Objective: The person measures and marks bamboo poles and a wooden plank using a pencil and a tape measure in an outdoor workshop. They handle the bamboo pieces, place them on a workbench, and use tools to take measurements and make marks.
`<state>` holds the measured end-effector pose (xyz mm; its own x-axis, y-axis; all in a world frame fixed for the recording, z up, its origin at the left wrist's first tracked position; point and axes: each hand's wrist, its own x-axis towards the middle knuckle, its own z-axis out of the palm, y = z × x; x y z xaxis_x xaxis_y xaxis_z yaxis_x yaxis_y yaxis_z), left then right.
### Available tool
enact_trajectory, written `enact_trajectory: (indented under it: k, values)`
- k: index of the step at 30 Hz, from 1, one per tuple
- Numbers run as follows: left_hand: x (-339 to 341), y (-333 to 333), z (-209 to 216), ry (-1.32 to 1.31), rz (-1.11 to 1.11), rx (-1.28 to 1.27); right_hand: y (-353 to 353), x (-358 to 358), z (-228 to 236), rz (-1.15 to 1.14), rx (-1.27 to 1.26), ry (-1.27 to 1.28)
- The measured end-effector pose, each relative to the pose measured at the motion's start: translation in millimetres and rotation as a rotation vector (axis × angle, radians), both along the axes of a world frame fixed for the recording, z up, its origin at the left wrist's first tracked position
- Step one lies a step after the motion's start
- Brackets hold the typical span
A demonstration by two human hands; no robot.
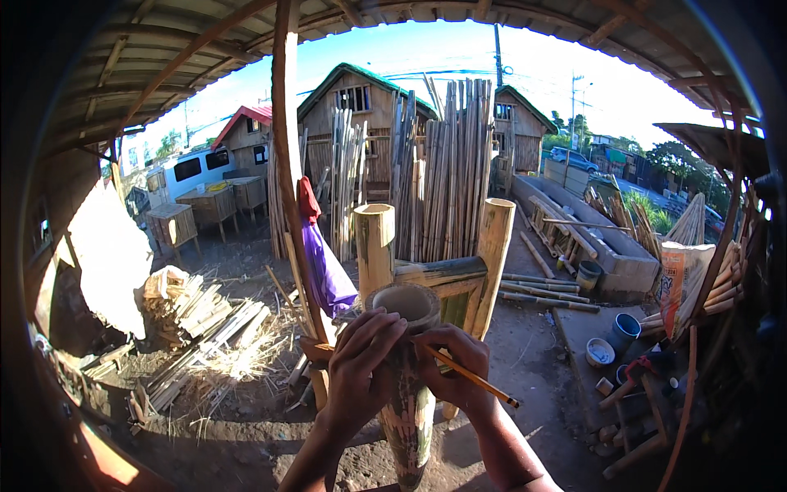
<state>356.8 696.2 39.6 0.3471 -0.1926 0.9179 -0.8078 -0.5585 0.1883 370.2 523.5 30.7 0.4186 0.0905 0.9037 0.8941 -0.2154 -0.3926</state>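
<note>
A thick bamboo pole (407,418) stands in front of me, its hollow cut end facing up toward me. My left hand (361,361) is closed round its left side, fingertips at the rim. At the right side of the rim, my right hand (456,359) grips a yellow pencil (475,383) and rests close against the bamboo. The pencil slants down to the right; its far end by the pole is partly hidden by my fingers. Just beyond stands a bamboo frame (494,246) with two upright posts and a crosspiece.
A wooden post (287,148) rises left of the frame, with a purple cloth (326,275) hanging on it. Split bamboo strips (213,344) lie piled at left. Buckets (625,330) and bamboo offcuts sit at right. Tall bamboo poles (447,172) lean against huts behind.
</note>
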Motion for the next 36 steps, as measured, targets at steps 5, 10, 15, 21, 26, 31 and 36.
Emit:
enact_trajectory:
  k: [5, 10, 15, 21, 26, 31, 36]
  values:
    - [-0.5, -2.1, 1.3, -0.010, -0.006, -0.014, -2.5, -2.4, -14.1, -0.037, -0.017, 0.024]
    - [-2.6, -1.4, 0.1, 0.021, 0.003, -0.006, 0.2, -5.8, -33.3, -0.060, 0.013, 0.070]
    - [-3.1, -1.1, -0.7, 0.047, -0.007, -0.004, 1.3, -4.9, -54.4, -0.078, 0.014, 0.044]
    - [-2.7, -1.8, -0.2, 0.053, -0.005, -0.011, 0.8, -5.8, -78.0, -0.074, 0.005, 0.078]
    - [-3.8, -2.8, -0.3, 0.047, -0.003, -0.019, -0.5, -9.1, -93.3, -0.071, -0.004, 0.136]
    - [-4.5, -6.2, -1.6, 0.042, 0.042, -0.043, -8.0, -10.5, -100.7, 0.016, 0.000, 0.199]
    - [10.0, 1.6, 4.1, 0.029, -0.051, -0.159, -32.9, 8.8, -72.8, 0.284, 0.389, 0.296]
